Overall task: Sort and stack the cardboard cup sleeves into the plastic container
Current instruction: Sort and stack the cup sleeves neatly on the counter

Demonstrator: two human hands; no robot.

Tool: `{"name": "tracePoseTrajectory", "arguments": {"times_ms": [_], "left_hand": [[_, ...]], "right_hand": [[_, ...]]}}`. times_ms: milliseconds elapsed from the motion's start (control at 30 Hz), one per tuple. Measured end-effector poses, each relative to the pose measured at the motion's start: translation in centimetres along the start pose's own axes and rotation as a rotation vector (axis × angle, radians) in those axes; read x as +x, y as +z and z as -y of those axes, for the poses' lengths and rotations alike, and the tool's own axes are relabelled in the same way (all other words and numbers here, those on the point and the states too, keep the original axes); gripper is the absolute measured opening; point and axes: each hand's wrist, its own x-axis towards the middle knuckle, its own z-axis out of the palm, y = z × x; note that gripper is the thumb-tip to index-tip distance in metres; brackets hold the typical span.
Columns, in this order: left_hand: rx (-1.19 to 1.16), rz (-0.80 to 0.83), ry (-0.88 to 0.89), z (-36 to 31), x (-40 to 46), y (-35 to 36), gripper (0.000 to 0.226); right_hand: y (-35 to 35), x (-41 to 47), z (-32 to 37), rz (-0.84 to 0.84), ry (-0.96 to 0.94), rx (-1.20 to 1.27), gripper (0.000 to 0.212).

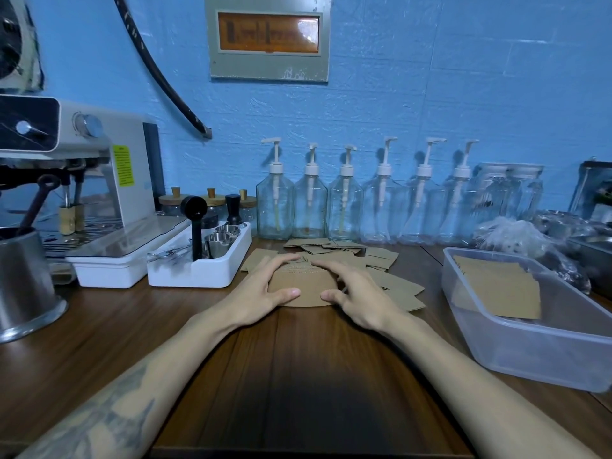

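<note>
Both hands work mid-worktop: the left hand [265, 286] and right hand [351, 293] curl their fingers round a small stack of sleeves [306, 286], probably squaring its edges. Loose sleeves [381, 260] lie scattered behind it. The plastic container [530, 352] at the right edge already holds some sleeves.

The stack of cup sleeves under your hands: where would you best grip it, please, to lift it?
Probably by its two short ends, left hand and right hand pinching inward from either side. The stack of cup sleeves lies flat on the wooden table, so squeezing the ends should keep it aligned.
</note>
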Motion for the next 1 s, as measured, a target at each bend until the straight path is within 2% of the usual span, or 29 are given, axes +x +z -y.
{"name": "tracePoseTrajectory", "arguments": {"times_ms": [233, 433, 700, 900, 1000], "left_hand": [[-0.072, -0.033, -0.034, -0.1, 0.1, -0.1, 0.045], [-0.014, -0.036, -0.027, -0.2, -0.1, -0.3, 0.044], [-0.045, -0.004, -0.091, -0.3, -0.3, -0.6, 0.044], [-0.054, 0.007, -0.105, -0.5, -0.3, -0.6, 0.045], [-0.047, 0.024, -0.1, -0.8, -0.3, -0.5, 0.049]], "right_hand": [[-0.8, -0.1, -0.2, 0.024, 0.072, 0.112, 0.055], [-4.1, -1.1, -1.9, -0.018, 0.238, 0.084, 0.033], [-5.2, -2.3, -2.2, 0.272, 0.406, -0.111, 0.057], [-5.3, -2.2, -2.6, 0.241, 0.442, -0.23, 0.056], [-5.2, -1.8, -2.1, 0.153, 0.367, -0.184, 0.037]]}}
